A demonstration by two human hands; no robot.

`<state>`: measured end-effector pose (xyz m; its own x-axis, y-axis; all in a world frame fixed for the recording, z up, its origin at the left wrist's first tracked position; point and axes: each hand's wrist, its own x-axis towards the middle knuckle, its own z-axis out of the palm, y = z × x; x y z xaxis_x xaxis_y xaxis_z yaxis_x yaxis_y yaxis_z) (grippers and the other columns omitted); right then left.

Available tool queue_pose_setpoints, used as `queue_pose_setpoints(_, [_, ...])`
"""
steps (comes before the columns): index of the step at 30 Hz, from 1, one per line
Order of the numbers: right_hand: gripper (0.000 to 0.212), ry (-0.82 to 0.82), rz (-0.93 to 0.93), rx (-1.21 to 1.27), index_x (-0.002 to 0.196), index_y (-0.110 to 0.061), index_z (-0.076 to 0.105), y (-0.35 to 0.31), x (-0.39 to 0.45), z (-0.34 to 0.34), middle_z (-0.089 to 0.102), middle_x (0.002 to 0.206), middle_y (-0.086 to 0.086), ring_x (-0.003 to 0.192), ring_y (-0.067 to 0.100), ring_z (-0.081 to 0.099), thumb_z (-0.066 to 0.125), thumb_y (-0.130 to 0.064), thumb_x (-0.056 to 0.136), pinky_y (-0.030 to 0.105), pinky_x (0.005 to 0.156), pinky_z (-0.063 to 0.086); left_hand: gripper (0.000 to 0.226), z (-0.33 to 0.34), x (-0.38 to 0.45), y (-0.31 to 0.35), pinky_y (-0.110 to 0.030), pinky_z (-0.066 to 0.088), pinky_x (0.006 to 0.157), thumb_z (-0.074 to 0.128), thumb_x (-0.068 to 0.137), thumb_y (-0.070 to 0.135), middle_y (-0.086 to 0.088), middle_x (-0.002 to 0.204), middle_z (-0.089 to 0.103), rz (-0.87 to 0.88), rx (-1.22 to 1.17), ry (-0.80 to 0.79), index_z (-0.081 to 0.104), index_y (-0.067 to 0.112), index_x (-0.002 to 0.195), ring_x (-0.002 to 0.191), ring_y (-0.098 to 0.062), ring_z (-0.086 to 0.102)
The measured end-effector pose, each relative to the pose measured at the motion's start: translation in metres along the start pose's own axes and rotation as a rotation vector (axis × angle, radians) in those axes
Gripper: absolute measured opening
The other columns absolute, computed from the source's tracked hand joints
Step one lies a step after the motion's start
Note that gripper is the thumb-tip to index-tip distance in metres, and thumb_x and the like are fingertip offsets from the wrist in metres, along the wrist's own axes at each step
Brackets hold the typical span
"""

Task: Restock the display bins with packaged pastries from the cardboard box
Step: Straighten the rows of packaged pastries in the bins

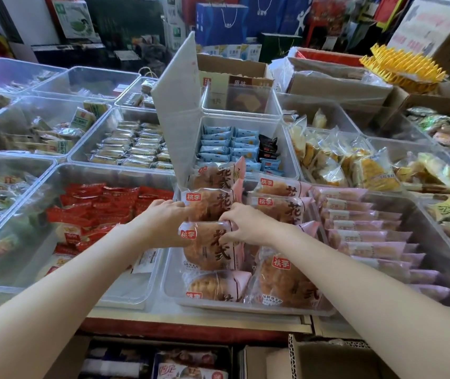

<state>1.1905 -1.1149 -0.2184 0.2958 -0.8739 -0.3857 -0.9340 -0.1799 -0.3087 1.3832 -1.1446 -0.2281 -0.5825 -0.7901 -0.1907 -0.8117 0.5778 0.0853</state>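
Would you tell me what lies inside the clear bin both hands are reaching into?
Pink-wrapped round pastries fill the clear bin. Both hands cover some, hiding whatever lies beneath.

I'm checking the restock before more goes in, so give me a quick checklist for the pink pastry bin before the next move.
1. Left hand grips the upper pink pastry pack in the stack: ok.
2. Right hand holds the lower pink pastry pack: ok.
3. Packs go into the clear display bin with matching pink pastries: ok.
4. Room left in the bin: ok, bare floor shows near the front left.
5. Raised bin lid stands clear of the hands: ok.
6. Stock left in the cardboard box below: cannot tell.
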Motion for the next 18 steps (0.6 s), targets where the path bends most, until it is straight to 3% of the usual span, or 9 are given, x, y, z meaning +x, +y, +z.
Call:
queue_pose_setpoints(3, [0.053,0.012,0.004,-0.158,0.125,-0.018,0.056,-0.003,0.007,-0.012,0.045,0.129,0.010,0.126,0.031,0.038,0.063,-0.049,0.082,0.045,0.103,0.036,0.046,-0.008,0.004,-0.005,-0.032,0.028,0.101,0.057,0.079,0.057,0.009,0.113,0.054,0.020,0.049,0.056,0.053,0.029,0.117,0.112,-0.014,0.047])
queue_pose_setpoints(5, [0.051,0.216,-0.019,-0.046,0.121,-0.018,0.058,-0.006,0.012,-0.029,0.044,0.131,0.011,0.134,0.032,0.027,0.061,-0.051,0.082,0.051,0.109,0.030,0.045,-0.014,0.009,-0.006,-0.030,0.029,0.098,0.059,0.079,0.055,0.008,0.113,0.053,0.042,-0.047,0.178,0.055,0.028,0.115,0.111,-0.014,0.047])
queue_pose_setpoints(7, [0.058,0.352,-0.020,0.012,0.131,-0.016,0.048,-0.007,0.022,-0.041,0.041,0.136,0.012,0.137,0.033,0.023,0.058,-0.049,0.085,0.051,0.110,0.029,0.050,-0.017,0.015,-0.004,-0.032,0.029,0.100,0.062,0.079,0.051,0.003,0.122,0.050,0.072,-0.112,0.295,0.052,0.025,0.121,0.117,-0.017,0.045])
queue_pose_setpoints(10, [0.076,0.124,0.034,-0.241,0.149,-0.026,0.015,-0.009,0.039,-0.036,0.032,0.147,0.012,0.137,0.035,0.027,0.059,-0.040,0.089,0.050,0.110,0.024,0.077,-0.019,0.024,0.000,-0.038,0.024,0.112,0.062,0.077,0.054,-0.004,0.146,0.033,0.056,-0.102,0.175,0.033,0.020,0.140,0.135,-0.022,0.030])
queue_pose_setpoints(12, [0.070,0.054,0.035,-0.417,0.149,-0.034,0.009,-0.007,0.045,-0.025,0.035,0.145,0.013,0.136,0.034,0.028,0.052,-0.024,0.094,0.051,0.112,0.018,0.090,-0.015,0.030,0.002,-0.038,0.013,0.116,0.060,0.076,0.060,-0.006,0.153,0.022,0.040,0.007,0.013,0.023,0.015,0.144,0.141,-0.023,0.019])
queue_pose_setpoints(15, [0.067,0.055,0.057,-0.459,0.147,-0.037,0.019,-0.004,0.045,-0.026,0.041,0.140,0.013,0.133,0.034,0.029,0.044,-0.007,0.093,0.052,0.110,0.019,0.084,-0.009,0.040,0.008,-0.035,0.010,0.116,0.058,0.076,0.061,-0.005,0.145,0.037,0.075,0.087,-0.008,0.029,0.012,0.138,0.138,-0.022,0.025])
queue_pose_setpoints(18, [0.050,-0.019,0.002,-0.305,0.136,-0.029,0.047,-0.007,0.050,-0.046,0.057,0.126,0.004,0.120,0.027,0.048,0.057,-0.019,0.087,0.043,0.103,0.036,0.073,-0.012,0.045,0.015,-0.036,0.020,0.111,0.055,0.081,0.057,-0.004,0.134,0.048,0.099,0.034,-0.028,0.033,0.012,0.134,0.130,-0.026,0.036])
